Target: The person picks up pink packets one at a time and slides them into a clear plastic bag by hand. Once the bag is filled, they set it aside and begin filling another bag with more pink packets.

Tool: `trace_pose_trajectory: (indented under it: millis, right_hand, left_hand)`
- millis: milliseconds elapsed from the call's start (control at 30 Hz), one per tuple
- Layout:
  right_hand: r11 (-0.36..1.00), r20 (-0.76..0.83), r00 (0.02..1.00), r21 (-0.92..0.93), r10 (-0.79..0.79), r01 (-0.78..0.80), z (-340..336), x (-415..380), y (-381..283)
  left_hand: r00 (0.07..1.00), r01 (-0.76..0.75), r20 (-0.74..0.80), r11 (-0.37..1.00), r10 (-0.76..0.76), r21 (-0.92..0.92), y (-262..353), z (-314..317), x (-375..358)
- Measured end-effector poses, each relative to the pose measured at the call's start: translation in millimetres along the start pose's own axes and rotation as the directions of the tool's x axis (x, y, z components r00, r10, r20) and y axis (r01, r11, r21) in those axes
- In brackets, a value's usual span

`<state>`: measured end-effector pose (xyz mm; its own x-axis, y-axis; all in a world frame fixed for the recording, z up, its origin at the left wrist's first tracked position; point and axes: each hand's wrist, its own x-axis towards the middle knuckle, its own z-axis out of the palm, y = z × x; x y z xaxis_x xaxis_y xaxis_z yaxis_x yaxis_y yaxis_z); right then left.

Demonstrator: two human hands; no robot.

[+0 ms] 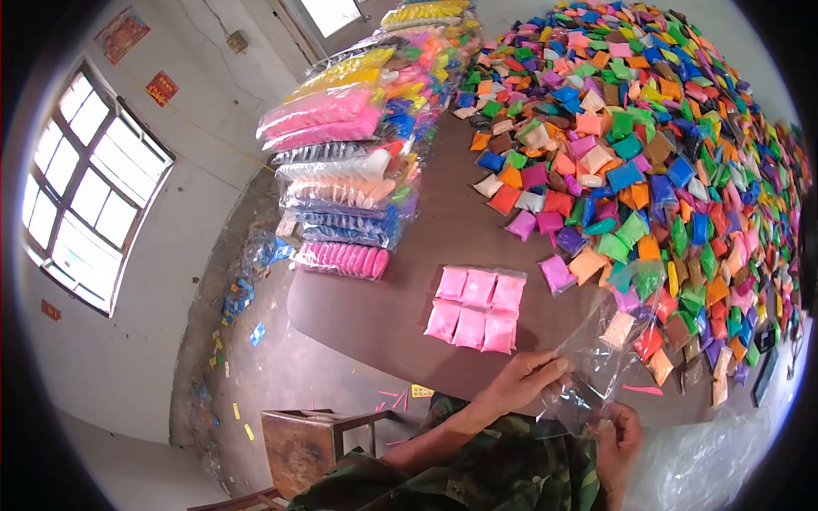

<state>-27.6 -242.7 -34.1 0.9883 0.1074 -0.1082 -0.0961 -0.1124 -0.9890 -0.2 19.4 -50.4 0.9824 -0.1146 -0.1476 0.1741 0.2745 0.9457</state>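
Observation:
A clear plastic bag [588,362] hangs between my two hands near the table's front edge. My left hand [532,379] pinches its left side between thumb and fingers. Lower and to the right, my right hand [620,434] has its fingers closed on the bag's bottom edge. Just left of the bag, several pink packets [471,308] lie in two touching rows on the brown table [375,324]. Behind and right of the bag, a large heap of small coloured packets [630,175] covers the table, and some show through the clear plastic.
Stacked bags of coloured packets [341,170] stand at the table's left edge. A pink plastic tool [642,390] lies right of the bag. More clear plastic [707,456] is at the lower right. A wooden stool [307,443] stands at the lower left, near litter on the floor.

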Motion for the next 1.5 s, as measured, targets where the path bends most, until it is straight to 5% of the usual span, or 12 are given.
trace_pose_trajectory:
  millis: [200,367,467,567,667,767,867,900,1000,1200,1367,1500]
  right_hand:
    - [0.988,-0.081,0.995,0.138,-0.057,0.068,-0.1,-3.6,-13.7]
    - [0.998,-0.108,0.993,-0.046,-0.042,0.037,-16.6,-7.8,-2.9]
    - [0.972,-0.149,0.974,-0.191,-0.170,0.141,-15.9,-7.9,-3.7]
    - [0.929,-0.159,0.946,-0.291,-0.282,0.228,-16.3,-5.3,-2.2]
    - [0.929,-0.177,0.947,-0.307,-0.269,0.207,-9.0,-5.6,-5.2]
    - [0.901,-0.158,0.924,-0.327,-0.349,0.284,2.9,-1.8,-11.6]
    - [0.875,-0.133,0.907,-0.349,-0.401,0.336,13.8,-2.7,-14.9]
    - [0.872,-0.131,0.910,-0.365,-0.394,0.325,13.5,-6.0,-15.9]
    - [0.921,-0.142,0.932,-0.261,-0.332,0.289,16.0,-9.7,-15.0]
    - [0.976,-0.091,0.972,0.002,-0.215,0.216,16.7,-12.9,-4.2]
    - [0.941,0.073,0.997,0.337,-0.026,0.000,1.7,5.2,-14.6]
    - [0.940,-0.097,0.988,0.307,-0.121,0.145,-6.8,50.1,-30.9]
  left_hand:
    - [0.997,0.072,-0.011,0.997,-0.072,-0.021,0.0,-4.4,2.2]
    - [0.977,0.205,-0.086,0.974,-0.197,0.093,17.6,4.9,6.6]
    - [0.949,0.044,-0.301,0.905,0.094,0.423,27.9,14.5,2.9]
    - [0.779,-0.128,-0.154,0.394,0.608,0.910,50.7,22.4,-8.8]
    - [0.672,-0.471,0.296,0.084,0.679,0.878,74.3,35.4,-20.2]
    - [0.916,-0.332,0.155,0.485,0.370,0.809,47.7,48.8,-20.4]
    - [0.959,-0.261,0.140,0.574,0.246,0.776,51.7,56.8,-19.5]
    - [0.990,-0.091,0.137,0.644,-0.021,0.759,63.6,58.3,-17.9]
    - [0.984,-0.129,0.174,0.860,0.048,0.494,53.0,65.5,-20.2]
    - [0.998,-0.034,0.066,0.936,0.011,0.350,20.1,77.7,-20.7]
    - [0.999,-0.040,0.012,0.846,0.039,0.531,30.6,71.4,-23.3]
    - [0.984,-0.136,0.173,0.807,0.042,0.574,27.2,63.5,-27.4]
